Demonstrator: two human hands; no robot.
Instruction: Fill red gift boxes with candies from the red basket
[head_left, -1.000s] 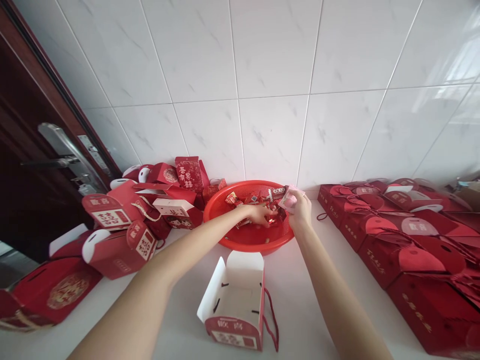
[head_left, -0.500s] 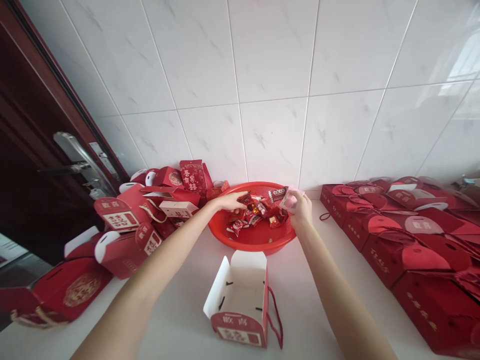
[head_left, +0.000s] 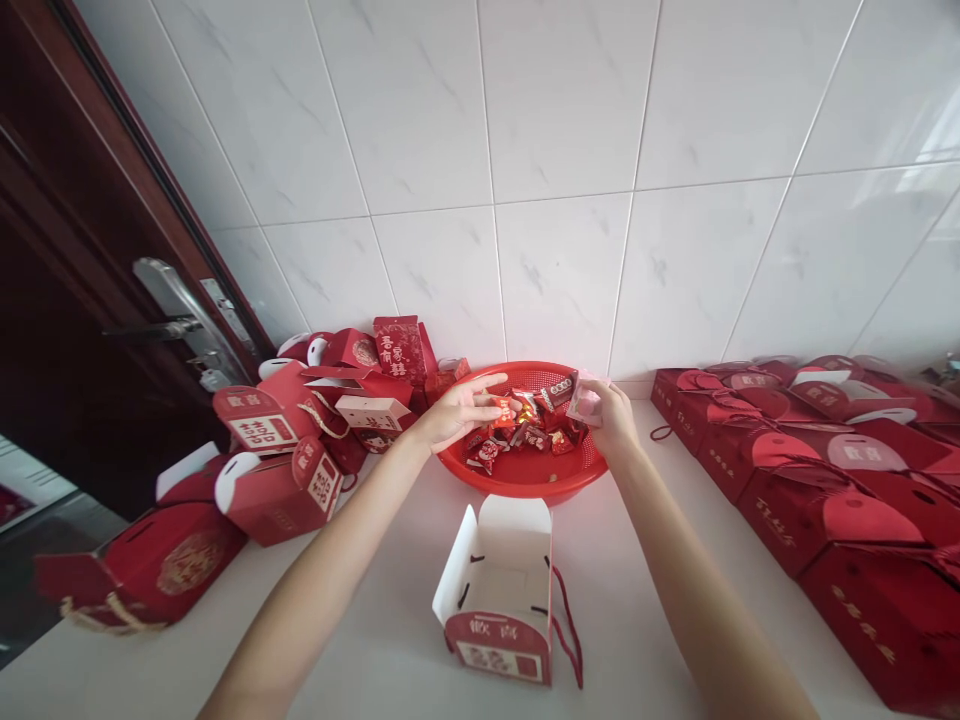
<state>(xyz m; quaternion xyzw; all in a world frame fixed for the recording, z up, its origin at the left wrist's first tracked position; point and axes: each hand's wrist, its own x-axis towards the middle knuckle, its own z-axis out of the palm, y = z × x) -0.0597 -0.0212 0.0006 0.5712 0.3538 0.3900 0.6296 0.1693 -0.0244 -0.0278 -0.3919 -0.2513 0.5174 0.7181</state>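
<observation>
My left hand [head_left: 459, 412] is over the left side of a red plastic basket [head_left: 517, 482], its fingers closed on a small red-wrapped candy [head_left: 505, 411]. My right hand [head_left: 613, 412] is at the basket's right rim, shut on a pink, clear-wrapped packet [head_left: 584, 400]; its contents are hard to make out. Several wrapped candies [head_left: 534, 437] lie loose in the basket below both hands. In front of the basket stands an open red gift box [head_left: 498, 640] with a white inside and a dark red cord on its right side. No candy shows inside it.
Several red gift boxes [head_left: 277, 490] with rope handles crowd the left, beside a dark door with a metal handle [head_left: 172, 310]. Rows of closed red boxes [head_left: 780, 500] line the right. A tiled wall [head_left: 562, 270] rises behind the basket.
My left hand has lifted from among the candies and now shows a red-wrapped candy in its fingers. My right hand still holds the pink packet. The whole view has shifted slightly.
</observation>
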